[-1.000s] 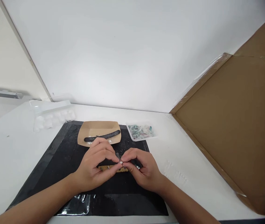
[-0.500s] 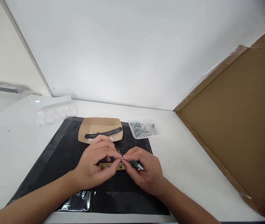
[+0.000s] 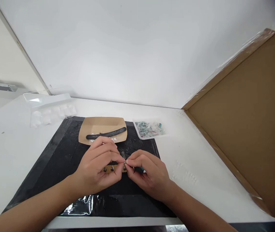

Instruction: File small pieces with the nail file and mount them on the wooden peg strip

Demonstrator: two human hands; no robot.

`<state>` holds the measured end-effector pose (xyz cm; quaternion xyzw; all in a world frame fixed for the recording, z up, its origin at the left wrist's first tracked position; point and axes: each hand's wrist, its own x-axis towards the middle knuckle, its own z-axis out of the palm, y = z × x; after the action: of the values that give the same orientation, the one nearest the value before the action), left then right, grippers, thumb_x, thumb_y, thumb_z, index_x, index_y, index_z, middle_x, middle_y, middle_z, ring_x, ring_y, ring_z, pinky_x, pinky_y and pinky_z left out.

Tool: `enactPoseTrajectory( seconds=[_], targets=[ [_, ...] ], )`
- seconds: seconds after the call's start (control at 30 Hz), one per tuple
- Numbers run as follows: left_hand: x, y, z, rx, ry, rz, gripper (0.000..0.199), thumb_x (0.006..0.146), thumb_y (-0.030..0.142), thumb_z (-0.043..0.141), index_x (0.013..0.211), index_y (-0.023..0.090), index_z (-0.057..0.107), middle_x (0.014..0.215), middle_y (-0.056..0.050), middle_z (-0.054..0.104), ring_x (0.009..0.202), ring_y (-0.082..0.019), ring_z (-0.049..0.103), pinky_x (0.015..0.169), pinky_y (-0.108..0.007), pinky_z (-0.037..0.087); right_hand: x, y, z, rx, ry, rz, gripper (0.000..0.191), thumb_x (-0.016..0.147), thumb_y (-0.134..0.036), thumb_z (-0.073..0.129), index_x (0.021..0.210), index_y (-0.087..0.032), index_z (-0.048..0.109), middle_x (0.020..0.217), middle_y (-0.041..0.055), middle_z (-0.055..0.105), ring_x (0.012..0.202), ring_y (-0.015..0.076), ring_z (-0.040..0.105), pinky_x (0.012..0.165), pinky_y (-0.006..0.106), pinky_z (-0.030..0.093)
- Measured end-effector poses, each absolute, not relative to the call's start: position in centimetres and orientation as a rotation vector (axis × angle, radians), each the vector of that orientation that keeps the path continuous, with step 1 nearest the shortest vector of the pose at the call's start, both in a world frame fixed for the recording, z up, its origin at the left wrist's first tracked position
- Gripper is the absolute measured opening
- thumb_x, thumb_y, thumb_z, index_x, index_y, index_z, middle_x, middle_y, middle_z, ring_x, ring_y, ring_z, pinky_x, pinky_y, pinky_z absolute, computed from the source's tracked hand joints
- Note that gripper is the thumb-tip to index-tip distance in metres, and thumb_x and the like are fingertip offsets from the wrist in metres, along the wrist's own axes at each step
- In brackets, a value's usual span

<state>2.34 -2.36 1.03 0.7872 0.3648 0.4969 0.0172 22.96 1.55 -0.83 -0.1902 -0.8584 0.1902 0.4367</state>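
- Two bare hands meet over the near half of the black mat point(image 3: 47, 164), fingertips nearly touching.
- Left hand point(image 3: 96, 167): thumb and forefinger narrow, pinching a tiny piece point(image 3: 125, 162); other fingers curled loosely.
- Right hand point(image 3: 150, 175): thumb and forefinger narrow, on the same piece from the other side.
- Piece: between the two pinches, above the strip; mostly covered, exact form cannot be told.
- Strip point(image 3: 108, 167): yellowish brown, dark studs along it, on the mat, partly hidden by the hands.
- Dark green item point(image 3: 140, 169): under the right hand, mostly hidden; cannot tell whether gripped.
- Brown tray point(image 3: 103, 121): far edge of mat; holds a black file point(image 3: 106, 133) and white bits.
- Tub point(image 3: 137, 135): right of tray, green and clear slips inside.
- Clear box point(image 3: 51, 112): worktop point(image 3: 188, 151), far left.
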Motion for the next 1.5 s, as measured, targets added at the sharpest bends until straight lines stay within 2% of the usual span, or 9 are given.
enactPoseTrajectory(
  seconds=[0.4, 0.63, 0.83, 0.93, 1.0, 1.17, 1.37, 1.5],
  targets=[
    [2.6, -2.5, 1.0, 2.461, 1.224, 1.533, 0.025, 0.073, -0.001, 0.072, 0.085, 0.018, 0.064, 0.074, 0.001, 0.067, 0.080, -0.018, 0.061, 0.084, -0.042, 0.057, 22.4, 1.4, -0.6, -0.517, -2.122, 0.625, 0.013, 0.096, -0.014, 0.065, 0.097, -0.024, 0.057, 0.084, -0.0005, 0.066, 0.078, 0.0128, 0.067, 0.068, 0.024, 0.056],
    [2.6, -2.5, 1.2, 2.412, 1.244, 1.483, 0.021, 0.073, 0.001, 0.069, 0.081, 0.020, 0.063, 0.070, 0.002, 0.064, 0.072, -0.016, 0.059, 0.080, -0.040, 0.056, 22.6, 1.4, -0.4, -0.578, -2.098, 0.827, 0.007, 0.095, -0.018, 0.067, 0.095, -0.023, 0.061, 0.085, 0.0001, 0.069, 0.075, 0.0125, 0.067, 0.068, 0.025, 0.055],
    [2.5, -2.8, 1.1, 2.174, 1.322, 1.400, 0.019, 0.070, 0.002, 0.068, 0.074, 0.021, 0.065, 0.065, 0.000, 0.062, 0.077, -0.018, 0.060, 0.060, -0.028, 0.055, 22.8, 1.6, -0.1, -0.655, -2.071, 1.016, 0.004, 0.094, -0.020, 0.070, 0.093, -0.022, 0.066, 0.085, -0.0003, 0.071, 0.072, 0.0111, 0.067, 0.063, 0.022, 0.054],
    [2.4, -3.0, 0.9, 1.991, 1.304, 1.342, 0.018, 0.071, 0.003, 0.068, 0.075, 0.020, 0.067, 0.072, -0.003, 0.064, 0.080, -0.019, 0.061, 0.042, -0.017, 0.047, 22.9, 1.7, -0.1, -0.690, -2.056, 1.107, 0.004, 0.096, -0.025, 0.070, 0.095, -0.022, 0.069, 0.087, 0.0007, 0.073, 0.073, 0.0119, 0.070, 0.062, 0.022, 0.056],
    [2.4, -3.1, 1.0, 1.892, 1.275, 1.330, 0.018, 0.072, 0.003, 0.068, 0.076, 0.020, 0.069, 0.077, -0.004, 0.065, 0.081, -0.018, 0.061, 0.038, -0.013, 0.044, 23.0, 1.8, -0.1, -0.684, -2.019, 1.187, 0.007, 0.098, -0.028, 0.070, 0.097, -0.022, 0.069, 0.088, 0.0012, 0.073, 0.074, 0.0127, 0.073, 0.062, 0.022, 0.058],
    [2.4, -3.1, 1.3, 1.806, 1.177, 1.333, 0.016, 0.080, 0.005, 0.069, 0.081, 0.020, 0.073, 0.075, -0.005, 0.066, 0.084, -0.019, 0.060, 0.041, -0.015, 0.046, 23.0, 1.9, -0.2, -0.592, -1.892, 1.340, 0.007, 0.098, -0.028, 0.071, 0.101, -0.022, 0.068, 0.083, -0.0004, 0.074, 0.073, 0.0136, 0.077, 0.066, 0.025, 0.062],
    [1.8, -2.7, 1.4, 1.840, 1.035, 1.327, 0.008, 0.092, 0.017, 0.070, 0.090, 0.021, 0.078, 0.078, -0.007, 0.071, 0.082, -0.021, 0.063, 0.056, -0.028, 0.057, 23.1, 2.0, -0.4, -0.550, -1.786, 1.433, 0.007, 0.098, -0.029, 0.071, 0.100, -0.023, 0.068, 0.086, 0.0001, 0.075, 0.076, 0.0150, 0.078, 0.070, 0.028, 0.067],
    [1.5, -2.5, 1.3, 1.886, 0.945, 1.279, 0.009, 0.093, 0.017, 0.071, 0.097, 0.023, 0.078, 0.079, -0.007, 0.075, 0.084, -0.022, 0.063, 0.063, -0.033, 0.059, 23.4, 2.4, -0.6, -0.465, -1.843, 1.326, 0.002, 0.100, -0.025, 0.068, 0.100, -0.023, 0.069, 0.091, 0.0015, 0.075, 0.079, 0.0145, 0.077, 0.074, 0.029, 0.066]
  ],
)
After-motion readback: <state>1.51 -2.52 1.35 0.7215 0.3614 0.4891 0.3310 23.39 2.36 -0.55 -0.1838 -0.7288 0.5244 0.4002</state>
